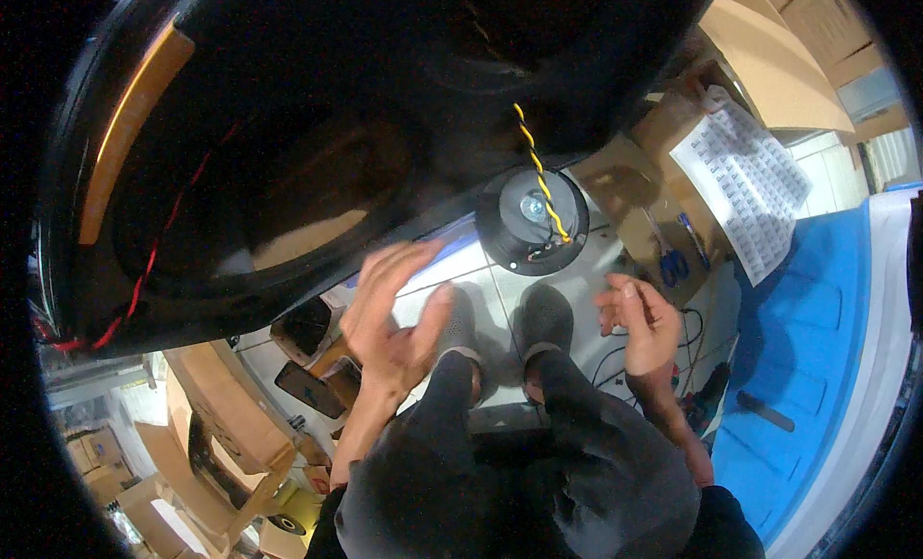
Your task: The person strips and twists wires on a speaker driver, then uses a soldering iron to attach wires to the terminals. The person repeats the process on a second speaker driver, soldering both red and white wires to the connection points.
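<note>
A round black speaker (490,234) shows its grey back between the large glossy black cabinet (336,69) and my feet. A twisted yellow-and-black wire (535,160) runs from the cabinet to the terminal on the speaker's rim. My left hand (389,314) is open, fingers spread, near the cabinet's lower edge and left of the speaker; it holds nothing I can see. To the right of the speaker, my right hand (642,323) has its fingers curled in against the thumb. Whatever is between them, if anything, is too small to make out. Neither hand touches the speaker.
A red wire (175,208) hangs across the cabinet's left opening. On cardboard at right lie blue-handled scissors (673,263), a pen (692,240) and a printed sheet (745,179). A blue plastic surface (798,347) borders the right; cardboard boxes (226,405) stand lower left. Dark cable loops across the tiles.
</note>
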`<state>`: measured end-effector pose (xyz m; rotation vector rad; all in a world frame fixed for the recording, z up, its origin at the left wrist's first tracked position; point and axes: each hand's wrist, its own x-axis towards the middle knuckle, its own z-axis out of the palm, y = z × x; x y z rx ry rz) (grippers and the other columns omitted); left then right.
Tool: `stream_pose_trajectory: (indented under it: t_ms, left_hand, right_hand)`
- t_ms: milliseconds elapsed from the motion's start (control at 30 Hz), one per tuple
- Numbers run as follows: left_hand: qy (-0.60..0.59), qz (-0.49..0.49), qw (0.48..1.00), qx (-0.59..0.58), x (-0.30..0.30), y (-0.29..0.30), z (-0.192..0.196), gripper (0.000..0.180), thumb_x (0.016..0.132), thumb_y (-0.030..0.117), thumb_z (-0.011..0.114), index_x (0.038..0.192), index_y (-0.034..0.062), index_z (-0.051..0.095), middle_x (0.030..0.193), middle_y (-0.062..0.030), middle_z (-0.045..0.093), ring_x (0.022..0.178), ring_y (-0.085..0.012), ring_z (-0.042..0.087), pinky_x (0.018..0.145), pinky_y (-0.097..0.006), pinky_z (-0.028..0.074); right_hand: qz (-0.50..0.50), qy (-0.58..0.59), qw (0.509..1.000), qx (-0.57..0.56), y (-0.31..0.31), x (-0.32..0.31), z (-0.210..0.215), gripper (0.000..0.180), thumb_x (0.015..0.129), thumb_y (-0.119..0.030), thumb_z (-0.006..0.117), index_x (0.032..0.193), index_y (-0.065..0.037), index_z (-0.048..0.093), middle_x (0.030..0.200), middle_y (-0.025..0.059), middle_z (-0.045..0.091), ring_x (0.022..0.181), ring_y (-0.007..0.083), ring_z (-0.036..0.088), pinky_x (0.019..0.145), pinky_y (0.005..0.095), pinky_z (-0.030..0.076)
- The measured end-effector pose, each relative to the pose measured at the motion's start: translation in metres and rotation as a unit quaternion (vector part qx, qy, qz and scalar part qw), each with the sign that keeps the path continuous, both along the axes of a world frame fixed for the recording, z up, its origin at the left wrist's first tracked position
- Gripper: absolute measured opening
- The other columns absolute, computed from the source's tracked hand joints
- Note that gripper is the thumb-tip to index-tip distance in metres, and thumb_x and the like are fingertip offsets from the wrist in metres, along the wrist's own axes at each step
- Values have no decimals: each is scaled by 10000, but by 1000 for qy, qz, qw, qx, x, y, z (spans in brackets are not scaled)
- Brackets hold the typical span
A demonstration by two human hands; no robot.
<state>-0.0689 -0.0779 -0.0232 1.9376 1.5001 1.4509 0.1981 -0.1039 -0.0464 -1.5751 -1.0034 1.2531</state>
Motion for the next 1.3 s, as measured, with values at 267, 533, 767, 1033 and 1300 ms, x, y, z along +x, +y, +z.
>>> stream_pose_trajectory:
  t_ms: [267,533,767,1033,1300]
  left_hand:
    - [-312,121,916,-221,-31,-75,-15,93,910,24,640,923,-54,687,865,-135,698,819,-210,646,795,-351,514]
    - [-442,-157,814,-343,-46,-129,-32,385,986,287,562,1020,-75,688,934,-185,704,899,-286,667,872,-399,508]
    - [-479,-305,732,-377,-46,-139,-44,436,1003,329,519,1137,-60,664,1052,-190,694,1020,-301,647,951,-399,476]
    - [-496,-190,744,-405,-30,-139,-34,433,1011,326,505,1170,-51,646,1103,-187,678,1061,-300,629,974,-398,459]
    - [-464,-137,765,-425,-9,-126,-29,431,1018,323,492,1202,-42,629,1153,-184,662,1102,-299,611,998,-397,442]
  right_hand:
    - [-18,-1,997,-76,-52,9,-28,279,1009,-217,569,1074,29,684,779,72,708,576,75,532,525,248,428]
    - [-39,37,998,-34,-58,14,-22,281,999,-213,579,1076,36,683,783,78,711,562,72,533,515,239,429]
    - [-13,48,998,-49,-75,19,-8,299,992,-227,604,1083,44,692,837,90,726,683,100,616,628,251,481]
    - [147,62,986,-51,-97,30,3,431,1031,-351,528,1143,30,696,959,35,714,902,100,619,804,281,506]
    - [60,87,994,-18,-125,29,-7,372,1037,-305,510,1187,-15,690,1143,164,711,1083,199,645,960,342,475]
